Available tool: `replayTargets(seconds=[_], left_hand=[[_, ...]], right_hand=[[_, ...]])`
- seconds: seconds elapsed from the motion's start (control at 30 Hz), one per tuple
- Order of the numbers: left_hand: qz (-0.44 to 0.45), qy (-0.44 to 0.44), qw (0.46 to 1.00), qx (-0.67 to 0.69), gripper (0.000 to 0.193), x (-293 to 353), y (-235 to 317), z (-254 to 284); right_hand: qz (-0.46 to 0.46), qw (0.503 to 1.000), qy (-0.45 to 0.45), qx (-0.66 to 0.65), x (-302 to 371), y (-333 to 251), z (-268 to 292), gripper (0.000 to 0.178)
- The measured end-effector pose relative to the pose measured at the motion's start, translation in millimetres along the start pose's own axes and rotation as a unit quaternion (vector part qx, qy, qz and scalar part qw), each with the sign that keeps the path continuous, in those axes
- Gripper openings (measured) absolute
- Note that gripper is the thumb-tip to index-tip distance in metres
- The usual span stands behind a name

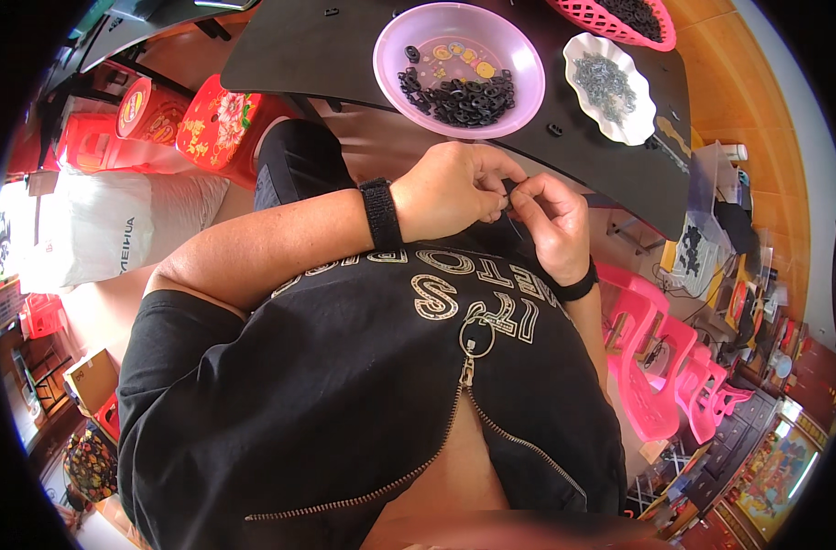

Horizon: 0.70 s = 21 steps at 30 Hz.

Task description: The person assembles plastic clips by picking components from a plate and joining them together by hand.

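My left hand [447, 194] and my right hand [555, 225] meet in front of my chest, just off the table's near edge. Their fingertips are pinched together around a small black piece [508, 187], mostly covered by the fingers, so its exact kind cannot be made out. Beyond them on the black table [312, 50] stands a pale pink basin [387, 84] with a heap of small black ring-like parts [473, 101]. To its right, a white scalloped dish [636, 128] holds many tiny clear or silvery pieces [608, 84].
A bright pink lattice basket [583, 16] with black parts sits at the far right table edge. One loose black part [554, 130] lies between basin and dish. Red stools [218, 128] and a white sack [115, 229] stand at left, pink plastic chairs [651, 367] at right.
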State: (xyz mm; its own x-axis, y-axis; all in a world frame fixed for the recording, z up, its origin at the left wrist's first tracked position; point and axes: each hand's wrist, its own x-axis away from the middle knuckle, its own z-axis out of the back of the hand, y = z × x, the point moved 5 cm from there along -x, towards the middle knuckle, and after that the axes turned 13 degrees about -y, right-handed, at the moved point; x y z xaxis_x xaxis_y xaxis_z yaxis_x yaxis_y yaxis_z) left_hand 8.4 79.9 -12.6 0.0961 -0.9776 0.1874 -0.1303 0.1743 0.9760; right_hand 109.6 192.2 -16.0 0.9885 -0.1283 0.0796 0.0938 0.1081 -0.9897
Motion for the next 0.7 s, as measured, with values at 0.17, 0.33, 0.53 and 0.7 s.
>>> replayTargets(seconds=[0.17, 0.33, 0.53, 0.7], left_hand=[[0.003, 0.001, 1.000, 0.019, 0.033, 0.5, 0.1, -0.4], [0.012, 0.006, 0.999, 0.033, 0.031, 1.0, 2.0, 0.4], [0.022, 0.012, 0.997, 0.067, 0.030, -3.2, -4.2, 5.2], [0.009, 0.037, 0.995, 0.088, 0.028, -4.9, -12.9, 10.7]], right_hand=[[-0.004, 1.000, 0.006, -0.011, -0.3, 0.4, -1.0, 0.009], [0.001, 1.000, -0.003, -0.012, -2.4, 0.9, -0.7, 0.009], [-0.005, 1.000, -0.009, 0.013, -8.2, -2.2, 6.8, 0.010], [0.017, 0.989, 0.112, 0.090, -20.1, 9.2, 48.6, 0.014]])
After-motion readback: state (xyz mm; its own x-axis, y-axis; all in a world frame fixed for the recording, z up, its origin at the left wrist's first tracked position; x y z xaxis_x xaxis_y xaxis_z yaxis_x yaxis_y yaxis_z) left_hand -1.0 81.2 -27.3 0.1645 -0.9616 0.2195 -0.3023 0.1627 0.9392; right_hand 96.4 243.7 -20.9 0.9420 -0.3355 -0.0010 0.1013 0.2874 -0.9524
